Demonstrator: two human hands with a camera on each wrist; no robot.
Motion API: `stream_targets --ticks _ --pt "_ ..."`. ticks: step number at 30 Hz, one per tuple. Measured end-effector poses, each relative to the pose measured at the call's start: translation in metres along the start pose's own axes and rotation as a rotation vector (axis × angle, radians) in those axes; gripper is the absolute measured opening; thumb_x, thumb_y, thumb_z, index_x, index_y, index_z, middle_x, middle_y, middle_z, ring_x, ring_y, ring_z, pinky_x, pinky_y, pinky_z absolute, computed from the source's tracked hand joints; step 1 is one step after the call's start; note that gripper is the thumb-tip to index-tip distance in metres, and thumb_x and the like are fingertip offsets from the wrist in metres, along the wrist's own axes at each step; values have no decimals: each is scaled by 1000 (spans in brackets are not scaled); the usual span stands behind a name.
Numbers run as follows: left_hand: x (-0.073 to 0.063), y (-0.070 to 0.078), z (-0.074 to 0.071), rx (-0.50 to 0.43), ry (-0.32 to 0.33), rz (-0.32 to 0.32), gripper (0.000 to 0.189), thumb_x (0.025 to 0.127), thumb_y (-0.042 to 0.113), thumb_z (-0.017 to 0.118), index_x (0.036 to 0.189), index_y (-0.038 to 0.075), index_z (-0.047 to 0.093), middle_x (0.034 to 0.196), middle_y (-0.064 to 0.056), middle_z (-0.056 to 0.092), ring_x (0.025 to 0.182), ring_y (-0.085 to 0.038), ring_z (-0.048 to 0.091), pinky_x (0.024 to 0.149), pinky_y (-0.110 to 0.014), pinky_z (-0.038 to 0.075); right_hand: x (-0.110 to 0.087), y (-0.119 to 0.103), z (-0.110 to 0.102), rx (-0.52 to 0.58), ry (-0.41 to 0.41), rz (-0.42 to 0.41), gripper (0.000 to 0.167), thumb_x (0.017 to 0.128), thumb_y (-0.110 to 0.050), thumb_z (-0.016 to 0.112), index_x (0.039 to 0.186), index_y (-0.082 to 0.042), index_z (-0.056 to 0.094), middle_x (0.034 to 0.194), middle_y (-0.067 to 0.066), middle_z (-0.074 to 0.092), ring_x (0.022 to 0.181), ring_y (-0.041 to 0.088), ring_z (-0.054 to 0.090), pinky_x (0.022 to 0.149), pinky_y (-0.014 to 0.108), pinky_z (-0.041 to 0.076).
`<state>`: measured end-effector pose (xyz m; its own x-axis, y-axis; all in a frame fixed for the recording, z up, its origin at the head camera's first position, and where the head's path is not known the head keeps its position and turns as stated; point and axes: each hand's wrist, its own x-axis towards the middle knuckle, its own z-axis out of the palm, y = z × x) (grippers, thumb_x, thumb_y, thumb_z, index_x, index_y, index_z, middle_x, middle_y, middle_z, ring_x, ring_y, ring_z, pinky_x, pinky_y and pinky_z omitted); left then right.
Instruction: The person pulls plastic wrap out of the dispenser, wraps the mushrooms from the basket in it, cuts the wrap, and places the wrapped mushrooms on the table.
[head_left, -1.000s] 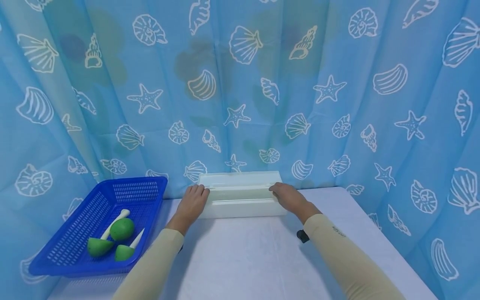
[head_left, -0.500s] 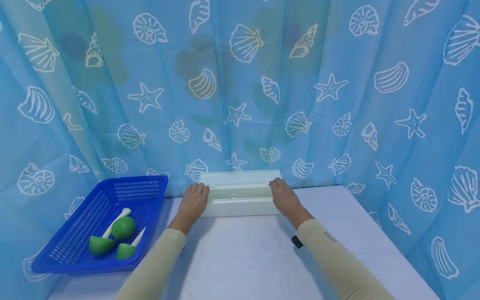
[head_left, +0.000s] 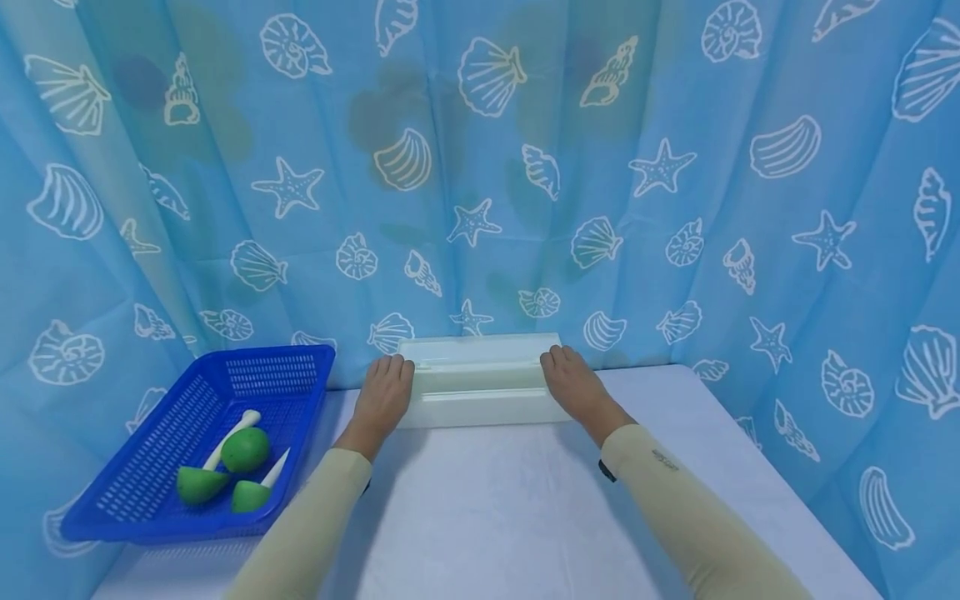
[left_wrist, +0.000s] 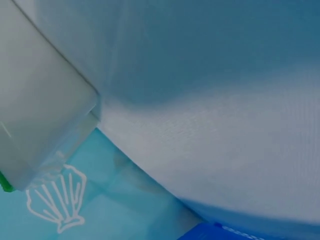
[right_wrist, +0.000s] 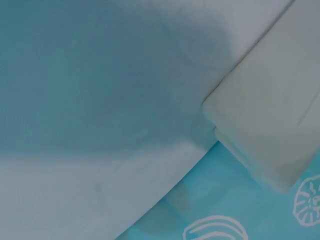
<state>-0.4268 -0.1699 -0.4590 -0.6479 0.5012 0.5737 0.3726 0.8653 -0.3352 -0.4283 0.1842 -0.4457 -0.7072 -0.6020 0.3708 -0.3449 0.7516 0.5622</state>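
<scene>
A long white box [head_left: 480, 408] with a pale, translucent-looking top stands at the back of the table against the curtain. My left hand [head_left: 386, 392] grips its left end, fingers bent over the top edge. At the opposite end, my right hand [head_left: 573, 379] holds the box in the same way. The thumbs are hidden behind the hands. In the left wrist view, a rounded corner of the box [left_wrist: 45, 95] shows, with a small green piece [left_wrist: 6, 183] at the picture's edge. The right wrist view has the other box corner [right_wrist: 260, 110]; neither wrist view includes fingers.
A blue plastic basket [head_left: 142, 425] stands at the left, holding a rounded green object [head_left: 245, 450], green cup-shaped pieces [head_left: 201, 485] and white stems [head_left: 273, 469]. White cloth [head_left: 495, 508] covers the table. A blue shell-print curtain [head_left: 480, 167] hangs right behind.
My right hand has turned slightly at the box's right end, its fingers now pointing more upward. The left hand keeps its hold, and the head view has tipped a little.
</scene>
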Motion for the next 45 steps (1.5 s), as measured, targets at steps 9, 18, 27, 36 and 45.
stream_targets --ticks 9,18,27,36,45 --pt "1 2 -7 -27 9 8 14 93 -2 54 104 0 48 92 -14 45 86 -30 44 78 -41 38 0 -4 1 95 -86 62 29 90 0 65 105 0 40 89 11 36 80 24 36 70 33 39" --pt "4 -5 -13 -4 45 28 9 95 -3 48 104 -2 47 93 -16 45 85 -30 44 75 -41 38 2 4 -5 87 -18 50 37 85 2 70 109 2 42 93 15 41 84 26 41 74 34 43" --pt "8 -11 -20 43 34 32 16 93 -3 56 107 -2 48 94 -15 47 88 -29 46 79 -40 41 7 13 -22 133 65 52 28 88 3 64 107 1 43 92 15 43 82 25 44 72 32 45" --pt "16 -20 -30 23 89 48 11 94 -5 49 104 -3 47 92 -16 46 86 -31 45 78 -42 40 15 23 -34 85 152 48 23 88 3 62 100 -1 43 84 12 40 75 24 44 64 29 43" --pt "31 -27 -44 32 82 51 11 96 -4 48 107 -1 49 94 -15 46 89 -30 45 82 -41 40 16 28 -35 144 207 50 20 88 2 61 96 -2 43 83 11 40 74 24 44 63 29 41"
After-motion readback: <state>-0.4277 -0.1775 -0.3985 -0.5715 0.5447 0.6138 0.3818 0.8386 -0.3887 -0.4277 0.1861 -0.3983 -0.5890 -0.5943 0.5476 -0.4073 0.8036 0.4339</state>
